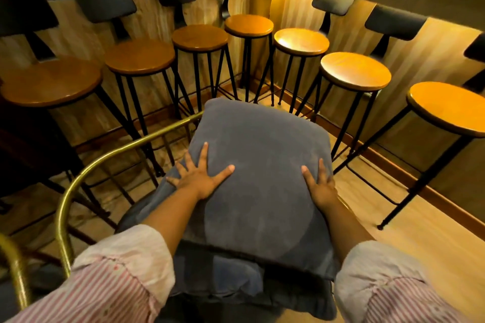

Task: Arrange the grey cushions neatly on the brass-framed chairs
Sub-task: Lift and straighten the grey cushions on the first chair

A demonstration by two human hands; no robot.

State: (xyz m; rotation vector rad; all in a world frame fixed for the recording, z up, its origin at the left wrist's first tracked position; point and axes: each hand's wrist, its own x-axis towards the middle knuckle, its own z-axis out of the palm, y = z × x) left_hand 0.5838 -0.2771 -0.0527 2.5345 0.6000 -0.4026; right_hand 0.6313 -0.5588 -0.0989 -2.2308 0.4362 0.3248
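Observation:
A plump grey cushion [259, 173] leans against the back of a brass-framed chair [78, 181] right in front of me. My left hand [202, 178] lies flat on its left side with fingers spread. My right hand [320, 186] presses the cushion's right edge, fingers apart and partly curled over the side. Below it a second grey cushion [225, 278] lies flat on the seat, rumpled at the front. The chair's curved brass rail runs along the left and behind the upright cushion; its right side is hidden.
Several bar stools [355, 71] with round wooden seats, dark backrests and thin black legs line the two walls meeting in the corner ahead. Another brass rail [15, 270] shows at the lower left. Wooden floor [420, 238] lies open to the right.

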